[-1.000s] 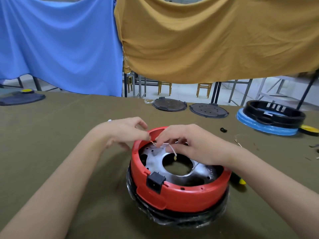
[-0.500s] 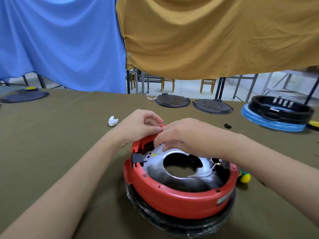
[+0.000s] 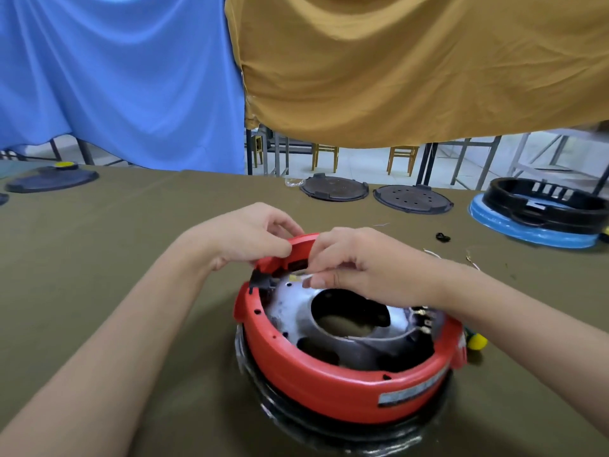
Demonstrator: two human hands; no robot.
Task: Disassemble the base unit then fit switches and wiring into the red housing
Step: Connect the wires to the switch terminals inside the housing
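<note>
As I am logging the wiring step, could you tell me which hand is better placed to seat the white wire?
Probably the right hand: it pinches the wire inside the housing, while the left hand grips the rim.

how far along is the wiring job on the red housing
Done, by the look of it: two dark cover plates lie set aside at the far edge, and a black socket sits in the red housing wall. In hand: the left hand grips the far rim while the right hand pinches a white wire there. Left: seating that wire; other connections are hidden.
</note>
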